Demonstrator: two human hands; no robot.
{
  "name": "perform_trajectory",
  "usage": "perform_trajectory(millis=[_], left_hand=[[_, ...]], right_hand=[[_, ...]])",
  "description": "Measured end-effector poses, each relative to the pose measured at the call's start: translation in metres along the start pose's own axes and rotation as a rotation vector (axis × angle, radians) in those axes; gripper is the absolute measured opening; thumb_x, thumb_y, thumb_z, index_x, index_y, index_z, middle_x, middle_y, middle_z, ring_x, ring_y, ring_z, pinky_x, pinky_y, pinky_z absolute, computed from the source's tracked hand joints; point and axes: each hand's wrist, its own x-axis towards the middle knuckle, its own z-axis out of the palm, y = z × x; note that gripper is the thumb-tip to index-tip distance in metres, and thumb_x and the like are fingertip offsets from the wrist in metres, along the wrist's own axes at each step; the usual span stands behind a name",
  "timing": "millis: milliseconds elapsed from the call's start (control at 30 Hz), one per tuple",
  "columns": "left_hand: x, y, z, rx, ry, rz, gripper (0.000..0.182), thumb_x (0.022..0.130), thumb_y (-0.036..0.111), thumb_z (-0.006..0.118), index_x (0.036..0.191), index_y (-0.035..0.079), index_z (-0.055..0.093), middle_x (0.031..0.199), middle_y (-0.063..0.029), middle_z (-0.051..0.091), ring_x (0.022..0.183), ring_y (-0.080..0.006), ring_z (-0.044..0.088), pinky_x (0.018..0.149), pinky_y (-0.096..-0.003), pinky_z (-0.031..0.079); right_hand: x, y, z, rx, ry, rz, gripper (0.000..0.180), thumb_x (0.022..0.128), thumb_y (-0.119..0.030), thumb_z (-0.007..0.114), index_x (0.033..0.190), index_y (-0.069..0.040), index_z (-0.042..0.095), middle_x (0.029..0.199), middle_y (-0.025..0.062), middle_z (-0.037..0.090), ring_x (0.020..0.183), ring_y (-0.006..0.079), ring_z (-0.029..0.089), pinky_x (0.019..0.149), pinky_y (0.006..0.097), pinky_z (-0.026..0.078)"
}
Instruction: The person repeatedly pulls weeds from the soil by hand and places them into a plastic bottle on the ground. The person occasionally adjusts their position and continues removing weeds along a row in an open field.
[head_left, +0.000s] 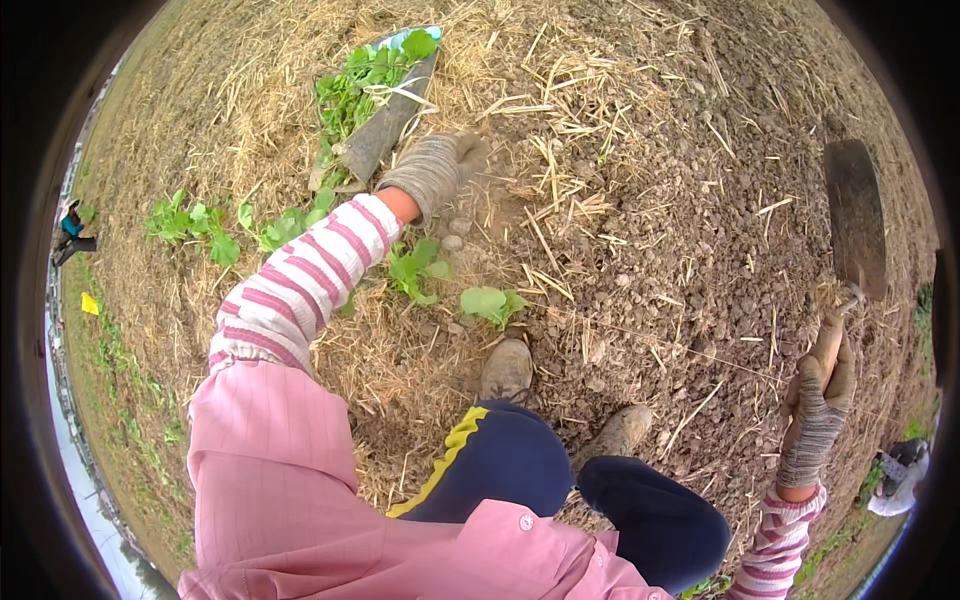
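Note:
My right hand, in a knitted work glove, is closed round the wooden handle of a hand hoe, its broad dark blade lying over the soil at the far right. My left hand, gloved too, is low over straw-covered ground beside a dark container of leafy green seedlings; its fingers are curled and blurred, and whether they hold anything cannot be told. A white strap crosses the container. Seedlings stand in a row below my left hand, with another seedling near my boot.
A thin string runs across the cloddy soil towards my right hand. My boots are on the ground before me. One person is at the far left edge, another person at the lower right. A yellow marker is at the left.

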Motion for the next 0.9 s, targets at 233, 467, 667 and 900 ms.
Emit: perform_trajectory(millis=[233,467,667,900], left_hand=[[0.041,-0.169,-0.030,-0.326,0.540,-0.792,0.063,0.081,0.044,0.071,0.130,0.005,0.062,0.128,-0.0216,0.063,0.117,-0.0359,0.061,0.099,-0.0414,0.047],[0.129,-0.272,-0.051,-1.448,0.600,-0.528,0.031,0.086,0.030,0.075,0.105,0.012,0.060,0.088,-0.0030,0.060,0.073,-0.0208,0.058,0.071,-0.0342,0.053],[0.172,-0.236,-0.048,-1.652,0.897,-0.745,0.015,0.092,0.018,0.067,0.085,0.009,0.058,0.070,-0.0026,0.051,0.062,-0.0181,0.051,0.064,-0.0351,0.053],[0.212,-0.099,-0.046,-1.987,0.499,-0.404,0.013,0.094,0.009,0.063,0.083,0.006,0.058,0.066,-0.0026,0.047,0.063,-0.0176,0.046,0.069,-0.0339,0.048]], right_hand=[[-0.093,-0.004,-0.030,0.028,0.186,0.293,0.059,0.092,-0.022,0.068,0.143,-0.003,0.045,0.075,-0.0039,0.051,0.049,0.0030,0.043,0.036,0.0171,0.033],[-0.084,0.080,0.004,0.193,0.196,0.594,0.055,0.089,-0.024,0.072,0.134,0.001,0.050,0.075,-0.0018,0.055,0.050,0.0049,0.048,0.036,0.0180,0.037],[-0.061,0.115,0.013,0.226,0.122,0.675,0.055,0.092,-0.022,0.070,0.138,-0.001,0.048,0.082,-0.0013,0.058,0.053,0.0049,0.050,0.040,0.0173,0.040],[-0.048,0.147,-0.008,0.198,0.075,0.654,0.054,0.091,-0.015,0.068,0.137,0.002,0.047,0.081,0.0006,0.057,0.050,0.0055,0.048,0.039,0.0196,0.040]])
